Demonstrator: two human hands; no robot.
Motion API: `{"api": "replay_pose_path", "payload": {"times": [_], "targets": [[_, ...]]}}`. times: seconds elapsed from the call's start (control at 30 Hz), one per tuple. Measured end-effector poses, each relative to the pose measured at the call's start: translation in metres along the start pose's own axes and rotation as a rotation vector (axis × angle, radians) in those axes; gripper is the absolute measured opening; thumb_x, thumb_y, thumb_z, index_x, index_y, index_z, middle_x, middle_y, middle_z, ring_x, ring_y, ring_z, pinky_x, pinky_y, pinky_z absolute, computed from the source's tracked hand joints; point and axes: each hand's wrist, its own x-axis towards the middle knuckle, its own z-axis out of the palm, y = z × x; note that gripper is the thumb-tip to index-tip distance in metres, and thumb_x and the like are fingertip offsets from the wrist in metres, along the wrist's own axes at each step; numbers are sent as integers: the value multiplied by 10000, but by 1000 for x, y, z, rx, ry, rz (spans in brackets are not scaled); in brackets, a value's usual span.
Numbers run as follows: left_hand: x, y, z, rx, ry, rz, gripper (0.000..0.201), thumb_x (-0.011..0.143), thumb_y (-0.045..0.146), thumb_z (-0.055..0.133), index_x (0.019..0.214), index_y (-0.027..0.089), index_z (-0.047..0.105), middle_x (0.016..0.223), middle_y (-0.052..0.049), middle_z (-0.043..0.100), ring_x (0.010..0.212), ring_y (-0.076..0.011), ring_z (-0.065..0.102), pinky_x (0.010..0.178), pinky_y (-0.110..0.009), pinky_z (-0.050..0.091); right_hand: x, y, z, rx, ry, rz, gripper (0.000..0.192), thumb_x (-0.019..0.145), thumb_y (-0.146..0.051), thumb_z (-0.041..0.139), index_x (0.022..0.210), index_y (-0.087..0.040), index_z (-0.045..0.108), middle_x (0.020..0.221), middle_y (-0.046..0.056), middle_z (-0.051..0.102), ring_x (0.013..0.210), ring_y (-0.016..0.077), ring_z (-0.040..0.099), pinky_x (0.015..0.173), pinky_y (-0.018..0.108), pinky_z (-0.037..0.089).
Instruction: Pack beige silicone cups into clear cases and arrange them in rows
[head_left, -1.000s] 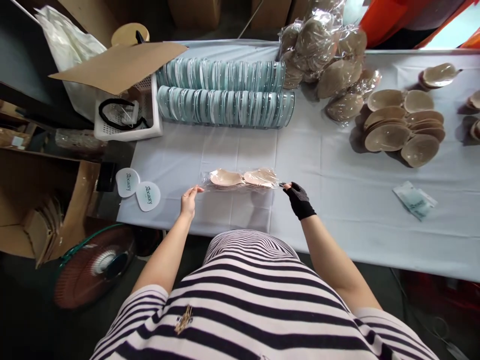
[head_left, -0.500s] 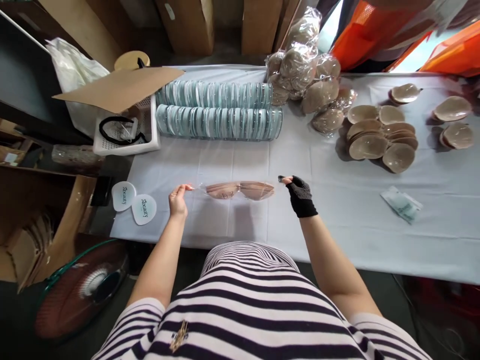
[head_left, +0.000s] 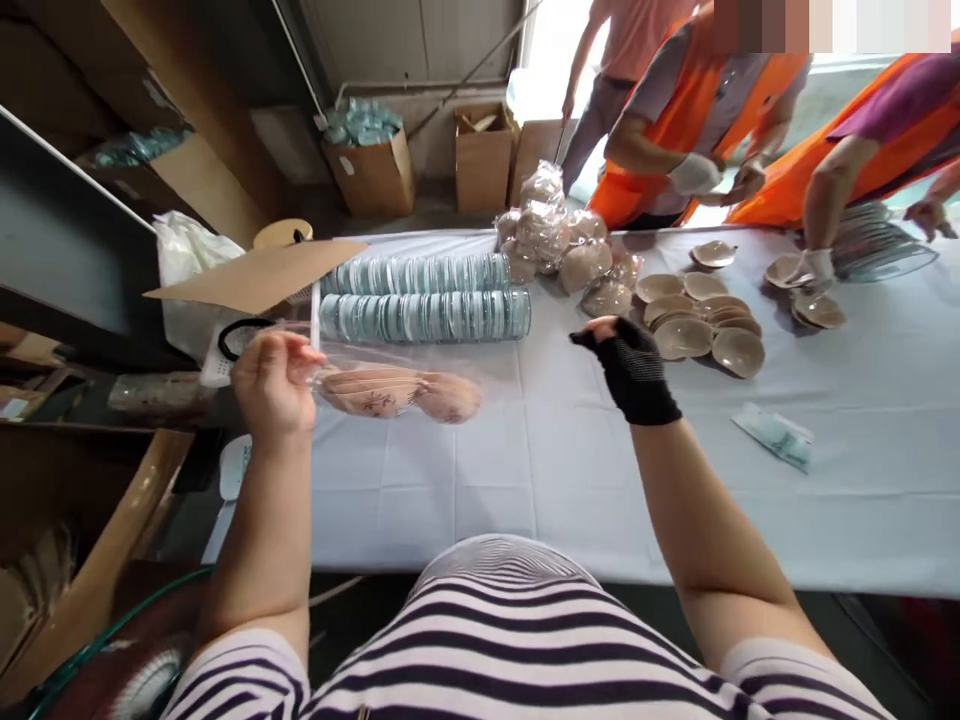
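- My left hand [head_left: 274,385] holds a plastic bag [head_left: 390,385] of two cups above the table's [head_left: 540,480] left end.
- My right hand [head_left: 630,365] is to the bag's right, apart from it.
- Two rows of discs [head_left: 424,298] lie behind the bag.
- Loose cups [head_left: 697,325] lie right of the discs.

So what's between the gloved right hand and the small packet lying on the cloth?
Head view: only bare tablecloth lies between the right hand and the packet.

One head-worn camera looked forward and down from above the person's torso. It faced across the table [head_left: 570,480], close to both arms.
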Motion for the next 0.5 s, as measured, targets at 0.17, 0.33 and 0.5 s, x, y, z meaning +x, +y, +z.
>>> {"api": "replay_pose_path", "payload": {"times": [0.17, 0.33, 0.5], "targets": [[45, 49, 23, 448, -197, 326, 303, 937, 407, 565, 795, 172, 693, 619, 23, 606, 605, -104, 590, 647, -234, 460, -14, 51, 24, -161, -265, 113, 387, 807, -432, 661, 1139, -232, 656, 1126, 89, 725, 1076, 240, 674, 955, 450, 529], [105, 88, 11, 635, -72, 548, 314, 982, 303, 523, 820, 81, 675, 617, 37, 562, 619, -73, 555, 684, -203, 396, -57, 107, 57, -394, -529, 229, 628, 760, -400, 707, 1354, -283, 541, 1310, 114, 647, 1210, 290, 612, 1028, 509, 477], [145, 113, -1, 556, 80, 591, 320, 1002, 211, 463, 852, -6, 644, 566, 66, 506, 525, -22, 497, 641, -169, 368, -62, 103, 114, -364, -527, 192, 977, 676, -487, 797, 1520, -322, 334, 1546, 110, 405, 1410, 337, 403, 1135, 539, 362]]}}
